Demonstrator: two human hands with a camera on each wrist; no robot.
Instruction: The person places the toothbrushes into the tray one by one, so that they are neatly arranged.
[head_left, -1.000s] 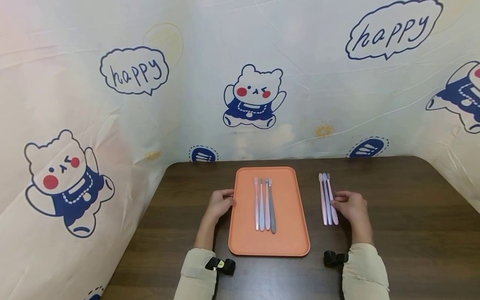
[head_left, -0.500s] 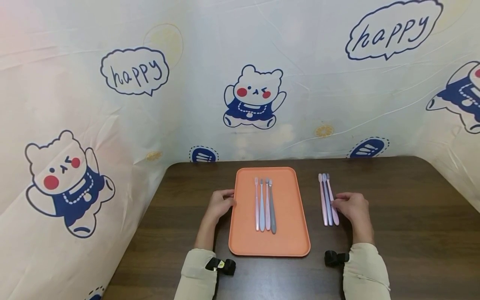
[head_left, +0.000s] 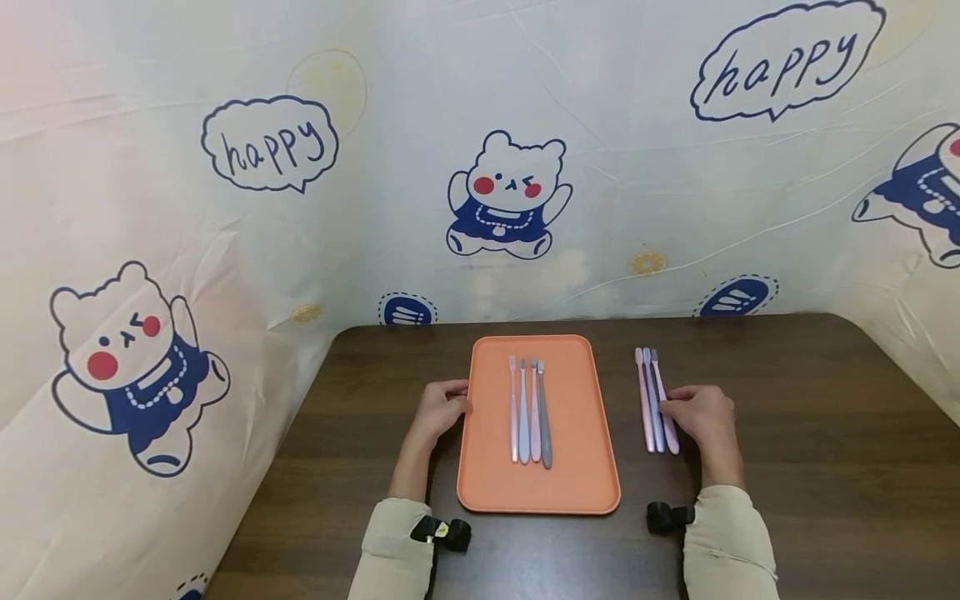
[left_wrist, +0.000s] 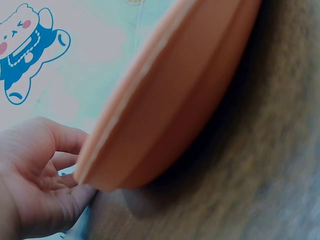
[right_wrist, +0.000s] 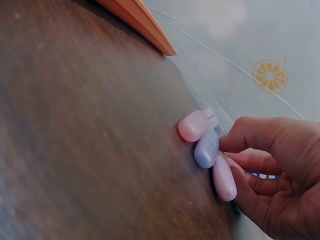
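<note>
My left hand (head_left: 441, 410) holds the orange tray (head_left: 577, 475) at its left rim. In the left wrist view its thumb and fingers (left_wrist: 70, 140) meet the tray's edge, and some fingertips are hidden behind it. Several toothbrushes (head_left: 524, 417) lie side by side on the tray, pink, blue and grey, heads away from me. Right of the tray is a row with a pink toothbrush (head_left: 646, 408), a blue-purple toothbrush (head_left: 654, 417) and a lilac-pink toothbrush (right_wrist: 225, 182). My right hand (head_left: 703, 412) pinches that lilac-pink one, the outermost and slightly slanted.
Everything lies on a dark wooden table (head_left: 810, 450). Behind it and to the sides hangs a pale printed curtain (head_left: 375, 208) that meets the table's back edge. Black wrist mounts (head_left: 670, 517) sit on both sleeves.
The row of toothbrushes beside my right hand has shifted very slightly left and toward me, and that hand has drifted a little left. My left hand and the tray stay put.
</note>
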